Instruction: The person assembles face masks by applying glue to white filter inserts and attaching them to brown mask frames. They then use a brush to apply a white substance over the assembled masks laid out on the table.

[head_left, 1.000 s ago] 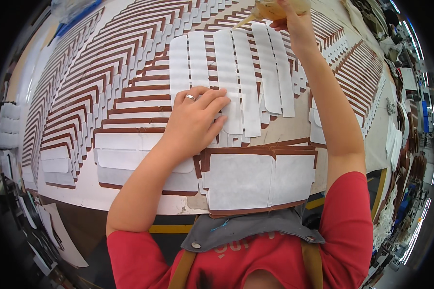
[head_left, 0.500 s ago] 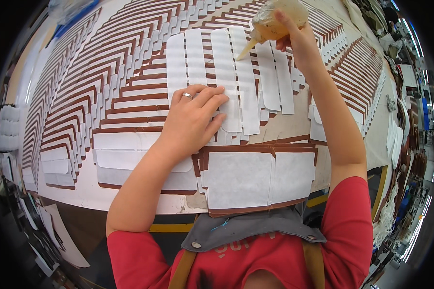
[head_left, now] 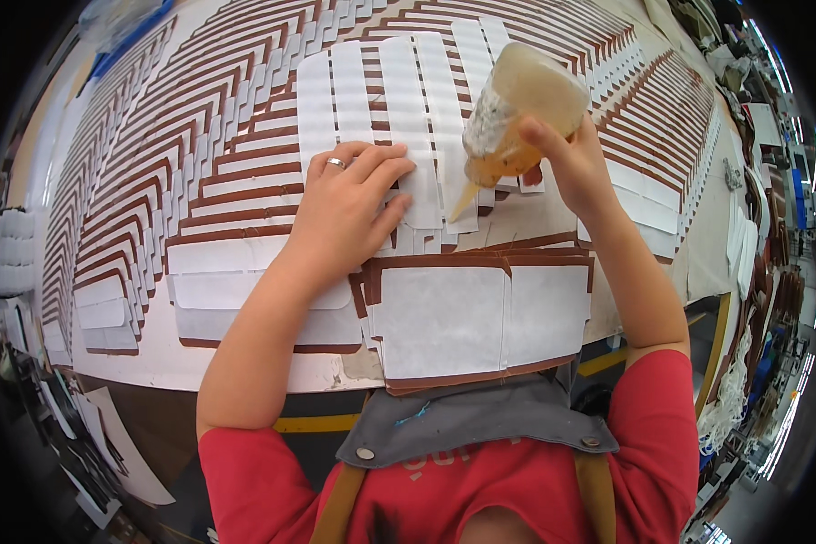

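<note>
My right hand (head_left: pixel 576 172) grips a cloudy squeeze bottle (head_left: pixel 535 95) that holds an amber liquid. The bottle is tipped downward, and its thin yellowish nozzle (head_left: pixel 462 203) points at the lower end of a long white strip (head_left: pixel 438 100); whether the tip touches cannot be told. Flat on the neighbouring white strips (head_left: pixel 315 100) rests my left hand (head_left: pixel 349 208), a ring on one finger, its fingers stretched out over the paper. These strips lie side by side across overlapping brown-edged pieces. Closer to me is a stack of white-faced, brown-edged panels (head_left: pixel 440 317).
Overlapping rows of brown-edged white pieces (head_left: pixel 145 195) fan across the left of the table, and another row (head_left: pixel 657 136) runs along the right. A clear plastic bag (head_left: pixel 122 23) sits at the far left. The table's near edge (head_left: pixel 322 376) lies below my left forearm.
My right hand has brought the bottle nearer to me, its nozzle moving from the strip's upper part to its lower end. My left hand stays on the strips; the view has shifted slightly.
</note>
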Demonstrator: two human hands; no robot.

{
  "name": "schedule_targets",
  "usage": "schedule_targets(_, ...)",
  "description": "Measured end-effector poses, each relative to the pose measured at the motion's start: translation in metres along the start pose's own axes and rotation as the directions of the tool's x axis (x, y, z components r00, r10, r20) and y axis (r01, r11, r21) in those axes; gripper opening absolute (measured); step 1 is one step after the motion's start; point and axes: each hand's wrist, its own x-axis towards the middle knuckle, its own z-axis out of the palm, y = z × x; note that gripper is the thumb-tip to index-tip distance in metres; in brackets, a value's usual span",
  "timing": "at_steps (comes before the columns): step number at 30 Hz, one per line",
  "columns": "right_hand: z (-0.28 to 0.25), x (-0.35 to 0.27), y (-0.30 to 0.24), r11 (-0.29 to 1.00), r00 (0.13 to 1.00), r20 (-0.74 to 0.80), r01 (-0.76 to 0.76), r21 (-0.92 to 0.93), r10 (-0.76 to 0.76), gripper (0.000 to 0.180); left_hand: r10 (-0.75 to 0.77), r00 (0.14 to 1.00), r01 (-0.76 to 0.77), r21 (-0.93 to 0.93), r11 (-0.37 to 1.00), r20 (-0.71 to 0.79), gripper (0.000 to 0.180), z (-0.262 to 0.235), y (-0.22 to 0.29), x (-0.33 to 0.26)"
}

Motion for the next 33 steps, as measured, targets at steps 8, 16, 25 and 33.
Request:
schedule_targets(8, -0.012, -0.026, -0.01, 0.7, 0.786, 0.324, 0.617, -0.359, -0.527, 0.085, -0.019, 0.999, 0.02, -0.012, 1.0, 0.045, 0.027, -0.002, 0.001, 0.002)
schedule_targets(16, -0.028, -0.02, -0.015, 0.889, 0.894, 0.101, 0.446, -0.109, -0.436, 0.061, -0.027, 0.999, 0.028, -0.013, 1.0, 0.037, 0.026, -0.002, 0.001, -0.001)
schedule_targets(25, -0.022, 0.108, -0.006, 0.9, 0.879, -0.199, 0.431, -0.056, -0.434, 0.031, -0.022, 0.999, 0.023, -0.011, 1.0, 0.031, 0.023, -0.001, -0.001, 0.001)
schedule_targets(33, 0.005, 0.133, 0.004, 0.862, 0.841, -0.201, 0.506, -0.039, -0.503, 0.028, -0.043, 0.998, 0.045, -0.049, 0.998, 0.034, 0.022, -0.001, 0.0, 0.0)
